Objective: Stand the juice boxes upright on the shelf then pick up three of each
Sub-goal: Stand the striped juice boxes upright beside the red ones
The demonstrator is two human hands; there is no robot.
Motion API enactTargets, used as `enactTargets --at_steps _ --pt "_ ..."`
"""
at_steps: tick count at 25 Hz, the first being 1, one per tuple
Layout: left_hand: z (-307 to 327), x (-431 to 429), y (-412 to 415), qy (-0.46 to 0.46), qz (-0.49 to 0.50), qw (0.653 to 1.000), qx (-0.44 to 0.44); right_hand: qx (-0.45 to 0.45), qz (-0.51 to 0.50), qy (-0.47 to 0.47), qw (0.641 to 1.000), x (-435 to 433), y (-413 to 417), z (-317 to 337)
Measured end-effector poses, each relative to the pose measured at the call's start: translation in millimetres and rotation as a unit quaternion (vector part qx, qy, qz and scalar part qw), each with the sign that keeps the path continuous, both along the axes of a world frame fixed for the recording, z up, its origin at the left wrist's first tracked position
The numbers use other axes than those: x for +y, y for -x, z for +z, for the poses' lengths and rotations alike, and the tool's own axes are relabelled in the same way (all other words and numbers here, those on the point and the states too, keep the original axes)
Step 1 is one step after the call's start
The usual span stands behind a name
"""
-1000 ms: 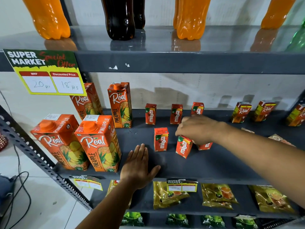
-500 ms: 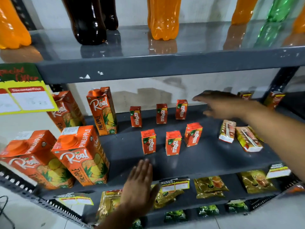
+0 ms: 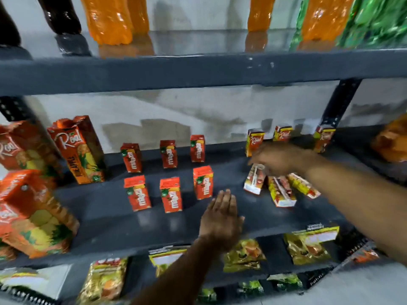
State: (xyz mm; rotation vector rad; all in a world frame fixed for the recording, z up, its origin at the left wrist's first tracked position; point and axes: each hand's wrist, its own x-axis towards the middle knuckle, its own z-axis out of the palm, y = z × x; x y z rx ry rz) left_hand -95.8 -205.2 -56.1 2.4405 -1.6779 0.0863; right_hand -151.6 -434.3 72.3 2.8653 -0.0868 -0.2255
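Several small red Maaza juice boxes stand upright in two rows on the grey middle shelf. To their right, three small Real juice boxes lie flat, and three more Real boxes stand at the back. My right hand hovers over the leftmost lying box, fingers spread and touching its top end; I cannot tell whether it grips it. My left hand rests flat and open on the shelf's front edge.
Large Real pineapple cartons stand at the left of the shelf. Orange, dark and green bottles line the upper shelf. Snack packets fill the lower shelf. A perforated upright post stands at the right.
My right hand released the last Maaza box, now upright, and swept right to the lying Real boxes. The view panned right. My left hand slid right along the shelf edge.
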Motion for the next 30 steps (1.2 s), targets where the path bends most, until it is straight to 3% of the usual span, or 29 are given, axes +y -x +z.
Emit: enactTargets --at_steps 3,7,10,12,15,17,19,21,26,30 --pt "-21 -6 -7 -0.049 0.023 0.999 -0.005 0.028 0.088 0.039 0.995 9 -2 -28" --pt "-21 -7 -6 -0.05 0.025 0.998 -0.006 0.053 0.069 0.059 0.994 14 -12 -45" --pt "-20 -7 -9 -0.057 0.02 0.998 0.015 -0.045 -0.041 -0.073 0.995 16 -20 -41" --pt "-19 -6 -9 -0.057 0.019 0.998 0.023 -0.198 -0.191 -0.226 0.935 22 -22 -38" --pt "-19 -6 -9 -0.05 0.017 0.998 0.031 -0.396 -0.325 -0.339 0.789 45 -17 -59" --pt "-20 -5 -9 -0.048 0.017 0.998 0.03 -0.44 -0.361 -0.358 0.741 58 -13 -75" --pt "-19 -5 -9 -0.047 0.015 0.998 0.028 -0.444 -0.381 -0.366 0.724 59 -13 -80" --pt "-18 -5 -9 -0.053 0.014 0.998 0.024 -0.411 -0.385 -0.381 0.733 56 -12 -79" --pt "-20 -7 -8 -0.056 0.023 0.998 0.026 -0.323 -0.377 -0.326 0.805 47 -9 -56" --pt "-22 -5 -7 -0.036 0.022 0.999 0.021 -0.179 -0.356 -0.237 0.886 41 -19 -16"
